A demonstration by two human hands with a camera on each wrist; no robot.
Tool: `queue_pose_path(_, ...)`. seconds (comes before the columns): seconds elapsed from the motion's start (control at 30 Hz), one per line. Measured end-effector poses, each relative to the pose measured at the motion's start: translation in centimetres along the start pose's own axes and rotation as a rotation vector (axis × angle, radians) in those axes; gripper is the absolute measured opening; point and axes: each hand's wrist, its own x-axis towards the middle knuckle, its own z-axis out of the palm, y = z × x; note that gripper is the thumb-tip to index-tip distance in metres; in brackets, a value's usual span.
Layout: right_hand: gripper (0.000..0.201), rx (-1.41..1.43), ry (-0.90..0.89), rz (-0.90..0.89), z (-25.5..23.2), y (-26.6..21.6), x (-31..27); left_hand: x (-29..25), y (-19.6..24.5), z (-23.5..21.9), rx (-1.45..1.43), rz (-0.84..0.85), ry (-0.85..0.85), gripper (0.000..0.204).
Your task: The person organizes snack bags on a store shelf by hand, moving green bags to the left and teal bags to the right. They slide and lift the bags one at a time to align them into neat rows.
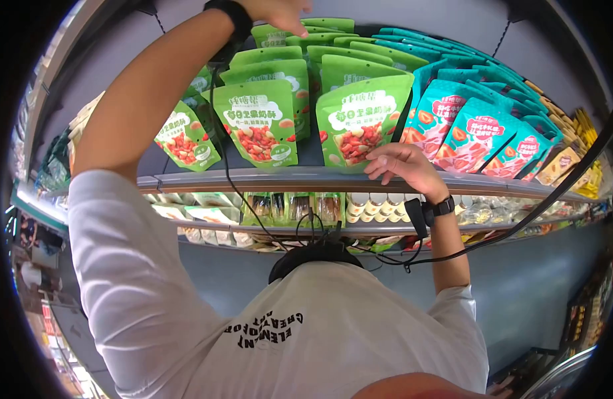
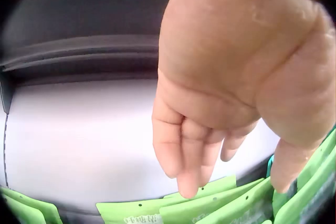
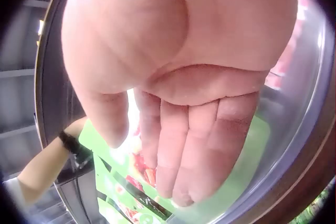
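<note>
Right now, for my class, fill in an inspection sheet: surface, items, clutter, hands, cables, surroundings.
Surface: grey shelf, largely covered by pouches.
Job's things: green pouches standing in rows.
Clutter: nothing seen.
Left hand: near the tops of the rear green pouches.
Right hand: at a front green pouch, by its lower corner; contact unclear.
Cables: black cables cross the shelf front.
Surroundings: teal pouches alongside; packaged goods below.

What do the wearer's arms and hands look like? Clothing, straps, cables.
Short white sleeves. Left hand and right hand: no gloves. Black wristbands on both wrists, each with a small black unit. Thin black cables run from the wrists toward the chest.
</note>
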Motion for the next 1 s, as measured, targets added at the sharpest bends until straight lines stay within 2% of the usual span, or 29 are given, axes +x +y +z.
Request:
queue_pose_path(0.03, 0.028, 0.021, -0.01, 0.002, -0.1, 0.3, -0.1, 2.3, -1.2, 2.0, 0.007, -0.005, -0.022, 0.041)
queue_pose_path(0.07, 0.028, 0.06, -0.018, -0.011, -0.3, 0.6, -0.1, 5.1, -3.0, 4.2, -0.006, 0.08, -0.015, 0.047)
queue_pose_path(0.1, 0.028, 0.095, -0.022, -0.027, -0.6, 0.7, -0.1, 5.8, -2.6, 4.2, -0.017, 0.168, -0.004, 0.055)
queue_pose_path(0.13, 0.028, 0.117, -0.054, -0.018, -0.6, 0.8, 0.0, 6.5, -2.0, 4.1, 0.04, 0.093, -0.09, 0.066)
queue_pose_path(0.23, 0.029, 0.056, -0.064, -0.022, -0.6, 1.2, 0.4, 8.4, -0.8, 4.3, 0.078, 0.052, -0.175, 0.065)
queue_pose_path(0.27, 0.028, 0.051, -0.07, -0.015, -0.7, 1.1, 0.5, 9.4, -1.6, 5.8, 0.059, 0.094, -0.062, 0.05)
queue_pose_path(0.3, 0.028, 0.059, -0.067, -0.027, -0.8, 1.0, 0.6, 9.8, -1.2, 5.5, 0.073, 0.096, -0.064, 0.05)
queue_pose_path(0.33, 0.029, 0.08, -0.076, -0.015, -0.8, 1.0, 0.6, 10.3, -0.6, 5.3, 0.112, 0.067, -0.128, 0.035)
queue_pose_path(0.37, 0.03, 0.101, -0.085, -0.001, -0.8, 1.0, 0.6, 10.5, -0.1, 5.2, 0.149, 0.038, -0.193, 0.023)
queue_pose_path(0.4, 0.03, 0.109, -0.08, -0.008, -0.7, 1.1, 0.5, 10.2, 0.1, 5.3, 0.122, 0.103, -0.097, 0.031)
queue_pose_path(0.47, 0.031, 0.08, -0.086, -0.067, -0.6, 1.2, 0.4, 10.3, 0.7, 4.9, 0.141, 0.112, -0.089, 0.034)
queue_pose_path(0.53, 0.032, 0.076, -0.086, -0.054, -0.5, 1.1, 0.4, 10.8, 0.6, 5.1, 0.148, 0.121, -0.079, 0.038)
queue_pose_path(0.6, 0.033, 0.074, -0.084, -0.038, -0.6, 1.2, 0.5, 10.7, 0.0, 5.1, 0.099, 0.142, 0.006, 0.039)
queue_pose_path(0.7, 0.033, 0.048, -0.08, -0.06, -0.7, 1.2, 0.8, 10.1, -1.0, 3.7, 0.096, 0.111, -0.045, 0.039)
queue_pose_path(0.77, 0.032, 0.052, -0.072, -0.04, -0.7, 1.0, 0.8, 10.1, -3.2, 3.4, 0.09, 0.132, -0.033, 0.035)
queue_pose_path(0.83, 0.031, 0.037, -0.071, -0.033, -0.8, 0.8, 0.9, 9.9, -4.9, 2.8, 0.18, 0.143, -0.104, 0.029)
queue_pose_path(0.87, 0.03, 0.021, -0.07, -0.03, -0.8, 0.9, 1.0, 9.3, -5.5, 3.3, 0.088, 0.109, -0.035, 0.025)
queue_pose_path(1.0, 0.033, 0.049, -0.033, -0.044, -0.7, 1.3, 1.1, 8.6, -6.5, 3.1, 0.094, 0.107, -0.096, 0.026)
